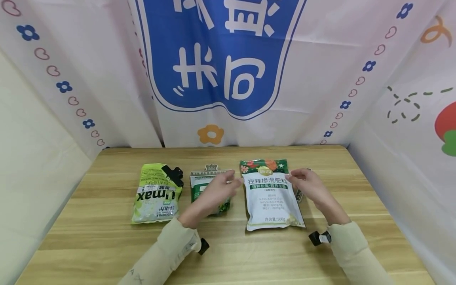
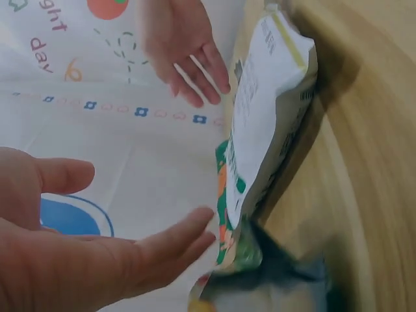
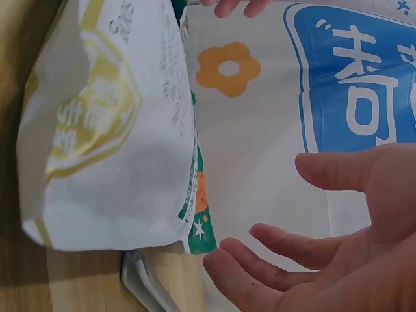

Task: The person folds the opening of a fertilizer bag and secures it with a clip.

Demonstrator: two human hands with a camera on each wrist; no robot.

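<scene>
A white fertilizer bag (image 1: 268, 206) with a green floral top band lies face up on the wooden table. My left hand (image 1: 218, 190) is just left of its upper part, over a smaller green and white packet (image 1: 198, 181), which it partly hides. With fingers apart and nothing in the palm, the left hand (image 2: 123, 253) shows clearly in the left wrist view. My right hand (image 1: 310, 187) is at the bag's upper right edge, fingertips close to the side. In the right wrist view the right hand (image 3: 312, 253) has its thumb spread from loosely bent fingers, holding nothing.
A yellow-green bag (image 1: 156, 202) with a black clip (image 1: 173, 175) on its top corner lies at the left. Part of a grey flat object (image 1: 299, 194) shows from under the white bag's right side. Printed cloth (image 1: 303, 118) hangs behind the wooden table (image 1: 107, 245).
</scene>
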